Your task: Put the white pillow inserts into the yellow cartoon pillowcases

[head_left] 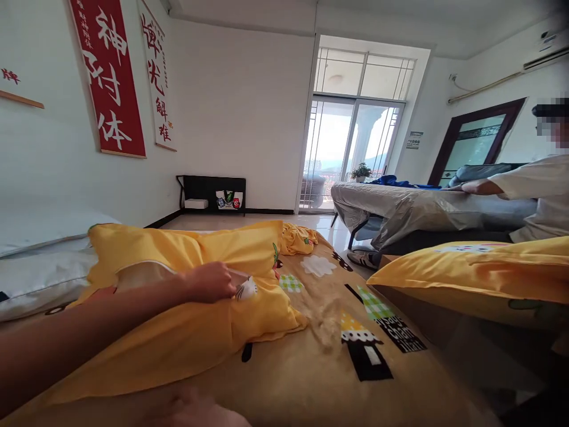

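A yellow pillow (186,332) in a cartoon-print pillowcase lies on the patterned sheet (338,379) in front of me. My left hand (212,282) reaches across it from the lower left. Its fingers are closed in a pinch on the pillowcase at its open edge, where the white inner pillow (142,274) shows. My right hand (191,410) is only a blurred patch at the bottom edge, low against the pillow's near side, with its fingers hidden.
A second yellow pillow (480,273) lies at the right. White pillows (40,261) are stacked at the left by the wall. Another person's arm (484,187) rests on a grey-covered bed (413,207) at the right. Glass balcony doors (351,154) stand behind.
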A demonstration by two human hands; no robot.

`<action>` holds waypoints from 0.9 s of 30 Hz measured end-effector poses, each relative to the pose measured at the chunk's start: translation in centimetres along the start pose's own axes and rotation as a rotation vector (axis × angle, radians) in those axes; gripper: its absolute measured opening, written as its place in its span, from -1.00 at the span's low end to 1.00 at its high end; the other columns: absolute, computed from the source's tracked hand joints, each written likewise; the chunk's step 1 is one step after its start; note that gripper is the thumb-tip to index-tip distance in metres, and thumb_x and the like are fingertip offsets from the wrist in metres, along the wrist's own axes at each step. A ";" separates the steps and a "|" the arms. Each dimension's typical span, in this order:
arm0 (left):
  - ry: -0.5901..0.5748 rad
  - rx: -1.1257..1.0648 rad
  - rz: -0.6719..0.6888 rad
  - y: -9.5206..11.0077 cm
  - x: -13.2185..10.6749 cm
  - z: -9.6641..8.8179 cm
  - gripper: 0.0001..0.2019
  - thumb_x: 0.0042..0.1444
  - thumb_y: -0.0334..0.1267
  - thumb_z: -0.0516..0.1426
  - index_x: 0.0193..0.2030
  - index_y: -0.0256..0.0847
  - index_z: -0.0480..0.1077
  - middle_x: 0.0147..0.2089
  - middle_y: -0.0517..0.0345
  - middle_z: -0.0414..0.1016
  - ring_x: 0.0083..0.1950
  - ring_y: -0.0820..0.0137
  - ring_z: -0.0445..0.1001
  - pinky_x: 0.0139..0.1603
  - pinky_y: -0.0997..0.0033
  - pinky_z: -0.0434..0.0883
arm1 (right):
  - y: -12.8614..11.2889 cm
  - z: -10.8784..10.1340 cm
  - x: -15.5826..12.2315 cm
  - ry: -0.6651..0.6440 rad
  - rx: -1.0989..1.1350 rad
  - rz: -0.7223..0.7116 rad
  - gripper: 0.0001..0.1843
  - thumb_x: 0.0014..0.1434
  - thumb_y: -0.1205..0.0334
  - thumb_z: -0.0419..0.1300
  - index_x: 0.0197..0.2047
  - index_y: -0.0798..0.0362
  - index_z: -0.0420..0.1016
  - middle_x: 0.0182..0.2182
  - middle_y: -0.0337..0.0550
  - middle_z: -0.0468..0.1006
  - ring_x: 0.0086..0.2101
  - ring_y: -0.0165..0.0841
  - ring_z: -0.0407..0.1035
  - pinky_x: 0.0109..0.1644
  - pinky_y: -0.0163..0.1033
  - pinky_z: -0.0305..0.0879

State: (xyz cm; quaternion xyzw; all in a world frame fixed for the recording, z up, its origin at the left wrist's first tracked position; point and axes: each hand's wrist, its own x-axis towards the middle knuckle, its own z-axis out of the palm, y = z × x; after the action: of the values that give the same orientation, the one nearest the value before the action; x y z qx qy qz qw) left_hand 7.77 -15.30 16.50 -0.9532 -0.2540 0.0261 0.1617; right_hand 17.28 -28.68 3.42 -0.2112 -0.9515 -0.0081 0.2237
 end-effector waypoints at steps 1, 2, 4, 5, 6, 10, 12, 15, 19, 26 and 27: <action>0.017 0.077 0.099 0.9 -0.9 1.9 -0.78 0.04 -0.46 0.06 -0.56 -0.18 0.39 -0.64 0.12 0.41 -0.59 0.37 0.36 -0.47 0.37 0.18 | 1.5 -1.0 -1.4 0.017 0.009 0.023 -0.75 0.24 0.04 0.13 -0.04 -0.24 0.52 -0.14 -0.35 0.60 -0.14 -0.33 0.47 -0.08 -0.23 0.33; 0.060 0.139 0.176 1.5 -1.7 3.5 -0.78 0.06 -0.48 0.04 -0.54 -0.19 0.38 -0.66 0.11 0.40 -0.61 0.37 0.35 -0.51 0.38 0.15 | 3.2 -2.2 -2.8 0.062 0.015 0.080 -0.78 0.23 0.09 0.15 -0.08 -0.15 0.54 -0.20 -0.30 0.61 -0.18 -0.35 0.47 -0.10 -0.27 0.32; 0.170 0.240 0.260 2.5 -3.2 5.5 -0.79 0.08 -0.50 0.03 -0.50 -0.21 0.37 -0.68 0.13 0.37 -0.65 0.38 0.32 -0.58 0.40 0.11 | 6.6 -4.7 -5.2 0.270 0.030 0.329 -0.82 0.25 0.20 0.12 -0.17 -0.01 0.54 -0.30 -0.22 0.60 -0.25 -0.37 0.46 -0.13 -0.30 0.31; 0.215 0.275 0.277 2.8 -3.7 6.0 -0.80 0.09 -0.51 0.03 -0.48 -0.21 0.37 -0.69 0.14 0.35 -0.66 0.38 0.31 -0.60 0.40 0.09 | 8.1 -5.7 -6.0 0.381 0.035 0.448 -0.83 0.26 0.22 0.10 -0.20 0.02 0.52 -0.32 -0.19 0.58 -0.26 -0.36 0.45 -0.15 -0.30 0.30; 0.248 0.304 0.285 3.0 -4.0 6.1 -0.80 0.09 -0.52 0.02 -0.46 -0.22 0.37 -0.69 0.16 0.34 -0.67 0.38 0.30 -0.61 0.39 0.08 | 9.3 -6.6 -6.4 0.474 0.033 0.539 -0.83 0.26 0.22 0.09 -0.20 0.04 0.50 -0.31 -0.16 0.57 -0.25 -0.34 0.43 -0.16 -0.28 0.31; 0.317 0.351 0.313 4.7 -4.3 5.0 -0.78 0.09 -0.52 0.02 -0.51 -0.23 0.34 -0.70 0.17 0.30 -0.67 0.38 0.28 -0.63 0.35 0.08 | 11.7 -6.0 -4.5 0.602 -0.095 0.580 -0.58 0.16 0.17 0.16 0.09 0.06 0.37 -0.05 0.00 0.47 -0.05 -0.20 0.33 0.02 -0.11 0.27; 0.356 0.345 0.326 6.0 -4.6 4.2 -0.78 0.10 -0.51 0.02 -0.51 -0.24 0.35 -0.70 0.17 0.29 -0.67 0.38 0.27 -0.62 0.33 0.08 | 12.1 -4.2 -2.3 0.614 -0.199 0.571 -0.40 0.10 0.20 0.18 0.22 0.12 0.25 0.08 0.09 0.37 0.04 -0.11 0.24 0.09 -0.01 0.19; 0.422 0.315 0.332 7.6 -5.7 2.9 -0.78 0.13 -0.49 0.00 -0.46 -0.24 0.39 -0.67 0.15 0.30 -0.65 0.38 0.24 -0.59 0.29 0.09 | 12.6 -2.8 0.9 0.723 -0.300 0.644 -0.35 0.02 0.32 0.13 0.22 0.19 0.25 0.08 0.14 0.36 0.02 -0.06 0.22 0.05 0.03 0.14; 0.445 0.321 0.288 6.7 -7.2 0.3 -0.69 0.20 -0.48 -0.06 -0.50 -0.22 0.36 -0.62 0.15 0.29 -0.62 0.40 0.17 -0.56 0.29 0.08 | 12.8 -6.2 3.4 0.826 -0.313 0.612 -0.59 0.01 0.44 0.06 -0.05 0.08 0.47 -0.16 -0.04 0.49 -0.14 -0.21 0.28 -0.02 -0.13 0.13; 0.421 0.191 -0.029 -0.5 -6.4 2.8 -0.77 0.28 -0.39 -0.03 -0.26 -0.24 0.45 -0.27 0.02 0.49 -0.19 0.31 0.43 -0.13 0.31 0.34 | 13.2 -12.9 3.2 0.177 -0.502 0.885 -0.74 0.15 0.41 0.04 -0.22 0.07 0.54 -0.19 0.00 0.54 -0.09 -0.19 0.36 0.03 -0.09 0.09; 0.360 0.073 -0.150 -1.3 -5.9 4.5 -0.78 0.28 -0.32 -0.01 -0.11 -0.23 0.45 -0.11 -0.05 0.50 -0.03 0.25 0.42 -0.02 0.26 0.33 | 14.0 -12.4 2.7 0.034 -0.492 0.972 -0.73 0.18 0.41 0.02 -0.19 0.10 0.54 -0.18 0.05 0.54 -0.07 -0.18 0.38 0.05 -0.06 0.10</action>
State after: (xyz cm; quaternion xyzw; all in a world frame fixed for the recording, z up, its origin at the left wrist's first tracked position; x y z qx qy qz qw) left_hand 1.41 -15.81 12.42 -0.9144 -0.2901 -0.1478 0.2404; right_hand 26.01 -16.18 14.69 -0.6728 -0.7105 -0.1293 0.1608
